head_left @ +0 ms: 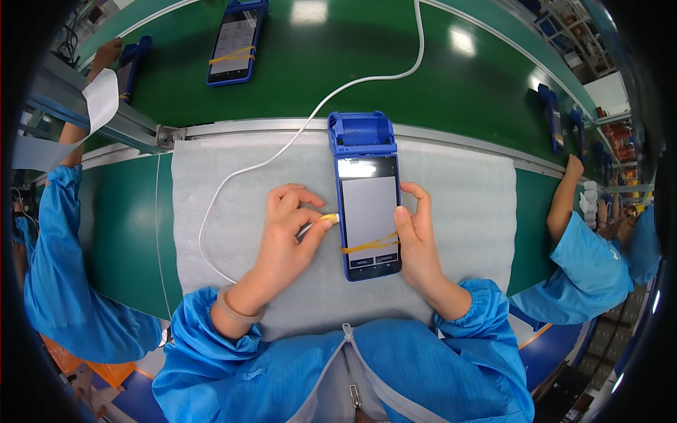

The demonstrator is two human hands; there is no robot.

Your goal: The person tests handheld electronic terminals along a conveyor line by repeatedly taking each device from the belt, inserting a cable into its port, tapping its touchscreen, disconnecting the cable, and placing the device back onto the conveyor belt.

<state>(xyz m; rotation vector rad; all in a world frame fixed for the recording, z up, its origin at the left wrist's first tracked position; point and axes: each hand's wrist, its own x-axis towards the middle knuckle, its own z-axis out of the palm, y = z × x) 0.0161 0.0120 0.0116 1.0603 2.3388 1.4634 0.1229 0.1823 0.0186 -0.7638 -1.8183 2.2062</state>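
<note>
A blue handheld terminal (367,194) lies face up on a white foam mat (465,211), its screen lit grey and a yellow rubber band across its lower part. My left hand (285,229) pinches the plug of a white cable (247,173) against the terminal's left edge. My right hand (416,233) grips the terminal's right side, thumb resting on the screen edge near the band.
A green conveyor belt (395,63) runs behind the mat and carries another blue terminal (236,44) with a yellow band. Further terminals lie at far left (130,60) and far right (553,116). Co-workers in blue coats stand at left (60,282) and right (592,261).
</note>
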